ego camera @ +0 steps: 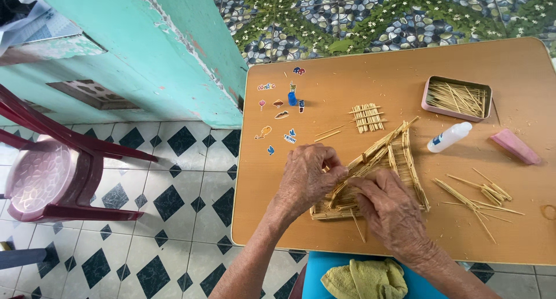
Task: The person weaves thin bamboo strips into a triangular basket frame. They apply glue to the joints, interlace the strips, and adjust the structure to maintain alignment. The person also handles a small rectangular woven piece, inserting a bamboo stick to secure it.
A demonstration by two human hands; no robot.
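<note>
A small house-shaped frame of glued wooden sticks (389, 154) lies on the low wooden table (370, 84). My left hand (308, 177) presses on its left end, fingers curled over the sticks. My right hand (385, 206) rests on its lower middle, fingertips pinching at the sticks near the left hand. A small flat panel of sticks (368, 117) lies just beyond the frame. Loose sticks (475, 197) are scattered to the right of my right hand.
A pink tin of sticks (457, 98), a white glue bottle (449, 137) and a pink lid (515, 146) sit at the right. Small stickers (282, 110) dot the table's left. A maroon plastic chair (52, 171) stands on the tiled floor. A yellow cloth (365, 279) lies below.
</note>
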